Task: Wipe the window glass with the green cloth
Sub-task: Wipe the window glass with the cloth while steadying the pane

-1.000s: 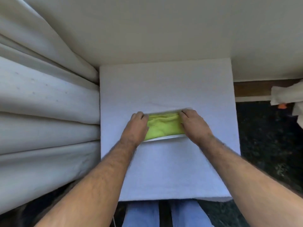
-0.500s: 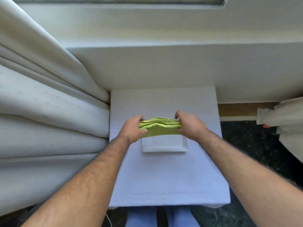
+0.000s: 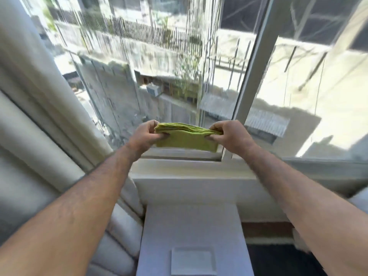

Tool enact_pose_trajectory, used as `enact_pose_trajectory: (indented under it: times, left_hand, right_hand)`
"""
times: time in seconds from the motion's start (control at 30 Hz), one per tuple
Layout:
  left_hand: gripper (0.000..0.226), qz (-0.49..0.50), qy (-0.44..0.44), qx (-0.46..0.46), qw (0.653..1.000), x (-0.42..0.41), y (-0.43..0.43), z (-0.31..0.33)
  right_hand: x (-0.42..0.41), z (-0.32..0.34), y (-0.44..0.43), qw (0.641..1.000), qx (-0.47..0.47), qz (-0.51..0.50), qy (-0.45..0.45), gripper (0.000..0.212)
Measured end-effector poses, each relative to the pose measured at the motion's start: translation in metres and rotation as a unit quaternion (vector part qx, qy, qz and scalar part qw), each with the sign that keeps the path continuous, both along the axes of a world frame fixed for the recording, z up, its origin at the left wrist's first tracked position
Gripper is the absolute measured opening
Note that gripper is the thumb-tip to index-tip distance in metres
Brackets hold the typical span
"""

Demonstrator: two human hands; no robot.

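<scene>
The green cloth (image 3: 186,137) is folded into a thick flat stack and held up in front of the window glass (image 3: 151,66), just above the sill. My left hand (image 3: 146,136) pinches its left end and my right hand (image 3: 232,135) pinches its right end. The glass fills the upper half of the view, with a second pane (image 3: 310,86) to the right of a white frame post (image 3: 253,66). The cloth hangs near the lower edge of the left pane; whether it touches the glass is unclear.
A white curtain (image 3: 33,108) hangs in folds along the left. Below the window runs a white sill (image 3: 191,170). A white cloth-covered table (image 3: 191,234) stands under it with a small white square plate (image 3: 193,262) near its front edge. Dark floor lies at the lower right.
Both hands lifted the folded green cloth off the white plate and raised it to the window. The view tilted up from the table to the glass.
</scene>
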State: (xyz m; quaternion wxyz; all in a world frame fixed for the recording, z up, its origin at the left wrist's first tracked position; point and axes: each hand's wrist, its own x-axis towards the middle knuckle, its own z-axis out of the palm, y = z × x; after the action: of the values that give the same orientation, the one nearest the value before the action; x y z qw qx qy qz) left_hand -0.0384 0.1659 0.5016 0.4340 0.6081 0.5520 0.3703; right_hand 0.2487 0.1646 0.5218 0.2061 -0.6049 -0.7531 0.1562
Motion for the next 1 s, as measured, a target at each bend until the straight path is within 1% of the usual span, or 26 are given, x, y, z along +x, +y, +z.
enact_pose_trajectory:
  times: [0.13,0.27,0.43,0.5,0.57,0.6,0.63,0.67,0.7,0.77,0.83,0.87,0.93,1.0]
  left_hand:
    - [0.025,0.006,-0.06,0.07,0.996,-0.003,0.007,0.118]
    - [0.024,0.013,-0.091,0.147,0.985,-0.01,0.01,0.217]
    - [0.031,0.022,-0.118,0.219,0.968,-0.015,0.005,0.305]
    - [0.033,0.03,-0.106,0.254,0.961,-0.015,0.003,0.332]
    - [0.034,0.046,-0.072,0.287,0.954,-0.015,0.004,0.359]
    - [0.032,0.048,-0.046,0.305,0.95,-0.017,0.004,0.373]
    - [0.03,0.049,-0.011,0.321,0.946,-0.019,0.005,0.386]
    - [0.027,0.052,0.035,0.339,0.939,-0.022,0.009,0.4]
    - [0.024,0.058,0.084,0.354,0.93,-0.025,0.011,0.413]
    - [0.023,0.078,0.164,0.38,0.907,-0.031,0.018,0.435]
    - [0.03,0.107,0.231,0.404,0.879,-0.034,0.033,0.455]
    - [0.034,0.124,0.266,0.411,0.863,-0.034,0.04,0.465]
    - [0.039,0.151,0.305,0.427,0.838,-0.034,0.055,0.479]
    - [0.041,0.174,0.305,0.442,0.825,-0.034,0.073,0.487]
  right_hand:
    - [-0.001,0.114,0.005,0.995,0.099,0.015,0.026,0.023]
    - [-0.003,0.21,0.004,0.982,0.182,0.028,0.037,0.019]
    - [-0.006,0.301,-0.004,0.961,0.27,0.042,0.051,0.017]
    - [-0.009,0.323,-0.008,0.955,0.292,0.04,0.041,0.017]
    - [-0.014,0.338,-0.009,0.951,0.302,0.06,-0.007,0.021]
    - [-0.015,0.344,-0.01,0.947,0.307,0.071,-0.059,0.025]
    - [-0.016,0.348,-0.01,0.937,0.32,0.077,-0.116,0.031]
    - [-0.014,0.354,-0.006,0.923,0.347,0.072,-0.152,0.039]
    - [-0.009,0.362,-0.003,0.909,0.38,0.058,-0.164,0.047]
    - [0.005,0.38,0.008,0.874,0.461,0.011,-0.155,0.055]
    - [0.023,0.401,0.029,0.831,0.534,-0.058,-0.142,0.061]
    - [0.03,0.411,0.042,0.82,0.549,-0.09,-0.136,0.068]
    - [0.044,0.425,0.064,0.827,0.53,-0.14,-0.128,0.083]
    - [0.054,0.428,0.088,0.84,0.506,-0.155,-0.12,0.094]
